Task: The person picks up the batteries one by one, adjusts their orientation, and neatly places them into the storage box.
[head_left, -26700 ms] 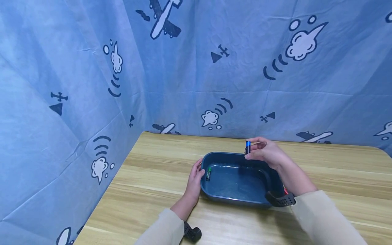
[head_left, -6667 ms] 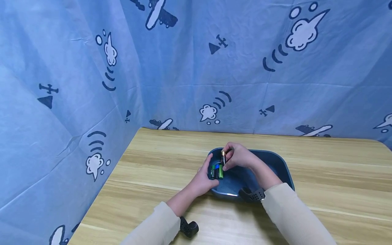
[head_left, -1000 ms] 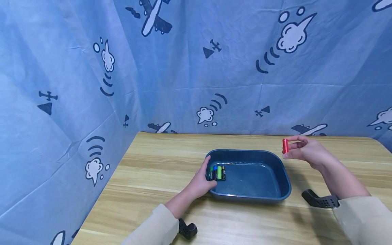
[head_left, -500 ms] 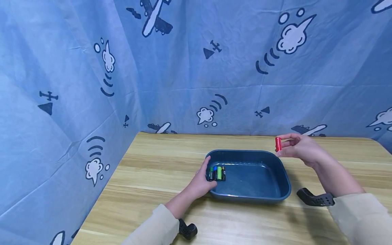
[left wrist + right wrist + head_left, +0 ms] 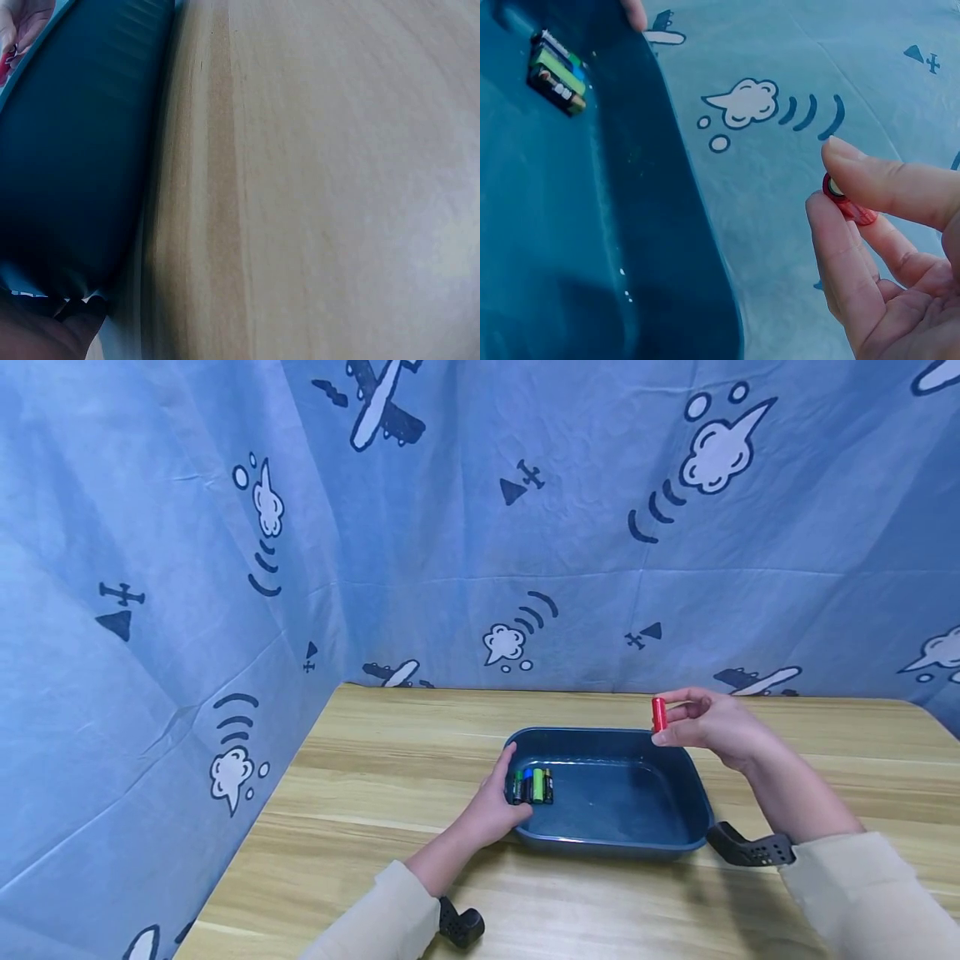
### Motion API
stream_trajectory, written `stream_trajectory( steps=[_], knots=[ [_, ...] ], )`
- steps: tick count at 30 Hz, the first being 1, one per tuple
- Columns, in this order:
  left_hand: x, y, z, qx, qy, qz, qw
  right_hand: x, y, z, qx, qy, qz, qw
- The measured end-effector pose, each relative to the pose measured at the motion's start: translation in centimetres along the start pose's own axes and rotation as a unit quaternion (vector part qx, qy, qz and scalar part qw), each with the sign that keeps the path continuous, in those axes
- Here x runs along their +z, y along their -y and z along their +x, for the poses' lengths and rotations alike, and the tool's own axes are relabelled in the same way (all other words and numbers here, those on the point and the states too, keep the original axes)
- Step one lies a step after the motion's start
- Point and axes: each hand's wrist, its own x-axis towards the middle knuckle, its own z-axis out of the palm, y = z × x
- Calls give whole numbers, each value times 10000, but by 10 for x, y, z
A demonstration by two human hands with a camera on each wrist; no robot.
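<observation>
My right hand [image 5: 712, 722] pinches a red battery [image 5: 659, 714] upright between thumb and fingertips, above the back right rim of a dark blue plastic tub [image 5: 622, 843]. In the right wrist view, the end of this red battery [image 5: 834, 186] shows between the fingertips. My left hand [image 5: 491, 806] holds the tub's left end, its thumb over the rim. Inside, against that end, several batteries lie side by side: a dark one with a green end [image 5: 517, 787], a blue and black one [image 5: 527, 786], a light green one [image 5: 537, 785] and a black and gold one [image 5: 548, 786].
The tub stands on a light wooden table [image 5: 360, 777]. A blue curtain [image 5: 420, 543] printed with planes and clouds hangs behind and to the left. Each wrist wears a black strap, the right strap [image 5: 750, 847] being close to the tub's front right corner.
Over the last second my right hand has carried the red battery left, from beyond the tub's right end to its back right rim. The left hand stays put. Earlier, the row of batteries grew.
</observation>
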Motion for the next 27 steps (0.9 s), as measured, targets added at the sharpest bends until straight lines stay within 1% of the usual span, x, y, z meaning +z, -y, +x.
stream_trajectory(
  steps=[5,15,21,27],
  knots=[
    [0,1,0,12,22,1,10000,5,0,2,9,30,9,10000],
    [-1,1,0,-29,56,-6,10000,17,0,9,-141,265,360,9989],
    [-1,0,0,-16,61,-23,10000,27,0,12,-156,414,486,9978],
    [-1,1,1,-33,53,-35,10000,33,1,16,-112,477,535,9974]
  ],
)
